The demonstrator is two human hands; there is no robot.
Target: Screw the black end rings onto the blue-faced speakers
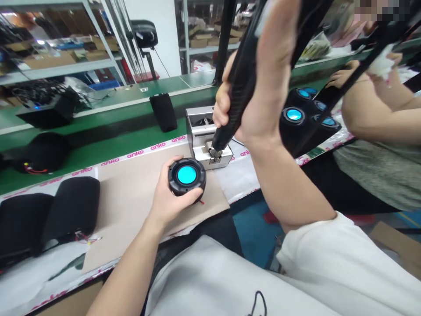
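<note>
Black screwdriver (pixel 242 79) slanting tip-down, speaker (pixel 187 175) facing up

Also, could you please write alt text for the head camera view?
A person's left hand holds a round black speaker with a blue centre over cardboard, while the right hand grips a black tool, its tip at a silver machine; two black cases lie at left.

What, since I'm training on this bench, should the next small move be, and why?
Probably lift the black electric screwdriver in the right hand from the silver screw feeder towards the round speaker: its tip is down at the feeder's front, and the left hand holds the speaker close by.
</note>
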